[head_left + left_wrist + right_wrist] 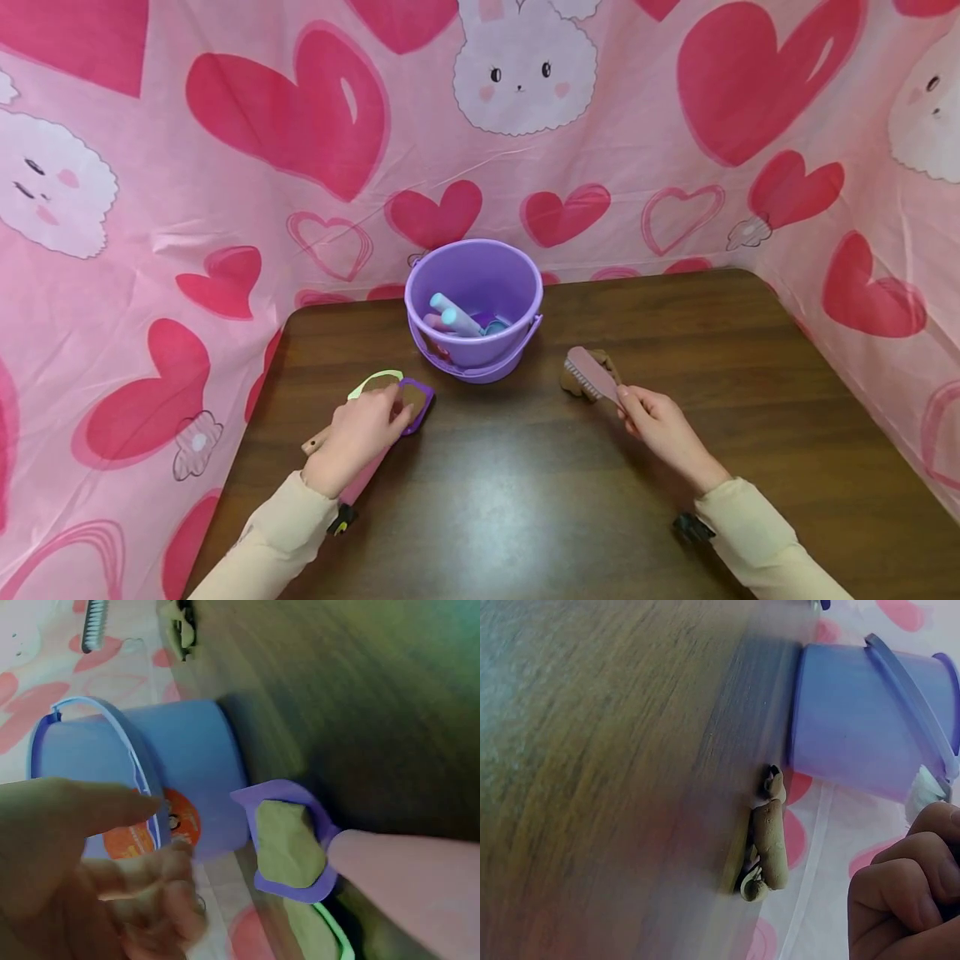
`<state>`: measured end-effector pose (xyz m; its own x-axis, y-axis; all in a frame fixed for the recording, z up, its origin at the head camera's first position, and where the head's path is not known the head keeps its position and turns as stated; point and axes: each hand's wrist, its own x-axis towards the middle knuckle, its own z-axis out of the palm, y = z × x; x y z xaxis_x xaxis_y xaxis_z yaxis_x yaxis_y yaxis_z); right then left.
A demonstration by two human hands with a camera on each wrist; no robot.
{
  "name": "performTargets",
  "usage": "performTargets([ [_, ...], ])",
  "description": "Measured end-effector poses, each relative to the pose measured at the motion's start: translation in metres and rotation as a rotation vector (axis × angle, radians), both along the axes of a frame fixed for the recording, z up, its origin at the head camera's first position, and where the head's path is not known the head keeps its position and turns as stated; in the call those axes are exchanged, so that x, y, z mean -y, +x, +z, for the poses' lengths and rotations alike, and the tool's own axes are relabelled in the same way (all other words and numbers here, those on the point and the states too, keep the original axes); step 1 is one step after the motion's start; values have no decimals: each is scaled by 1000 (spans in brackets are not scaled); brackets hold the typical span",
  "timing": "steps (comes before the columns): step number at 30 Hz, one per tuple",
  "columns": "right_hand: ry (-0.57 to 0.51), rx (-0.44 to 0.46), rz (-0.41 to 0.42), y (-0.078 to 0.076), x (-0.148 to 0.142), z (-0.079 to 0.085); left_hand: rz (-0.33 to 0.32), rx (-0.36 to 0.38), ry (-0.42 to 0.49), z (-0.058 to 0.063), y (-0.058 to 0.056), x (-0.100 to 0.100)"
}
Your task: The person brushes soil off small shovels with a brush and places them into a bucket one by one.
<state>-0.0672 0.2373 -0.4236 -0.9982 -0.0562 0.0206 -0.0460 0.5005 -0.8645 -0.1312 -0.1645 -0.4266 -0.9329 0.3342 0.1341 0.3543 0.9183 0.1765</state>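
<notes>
My right hand [660,425] holds a pink brush [595,377] by its handle, bristles turned to the left. Beneath the brush head, rolled brown clay-like pieces [770,840] lie on the table. Over on the left, my left hand [363,433] hovers with loosely bent fingers and nothing between them. Below it rests a toy shovel [326,838] with a purple scoop and pink handle, a brown lump [289,844] in its scoop. Beside that lies a green-rimmed piece [382,377], also brown inside, largely covered by the hand in the head view.
A purple bucket [474,358] stands at the back middle of the table, its handle hanging down in front. Inside are pale tubes [461,321] with light-blue ends. A pink heart-patterned cloth [435,150] surrounds the dark wooden table [495,492] at the back and sides.
</notes>
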Motion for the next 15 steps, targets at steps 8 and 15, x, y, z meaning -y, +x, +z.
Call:
performTargets([
  [8,0,-6,-8,1,0,-3,47,61,-105,-12,20,10],
  [15,-2,-6,-10,2,-1,-7,95,209,-92,-23,25,22],
])
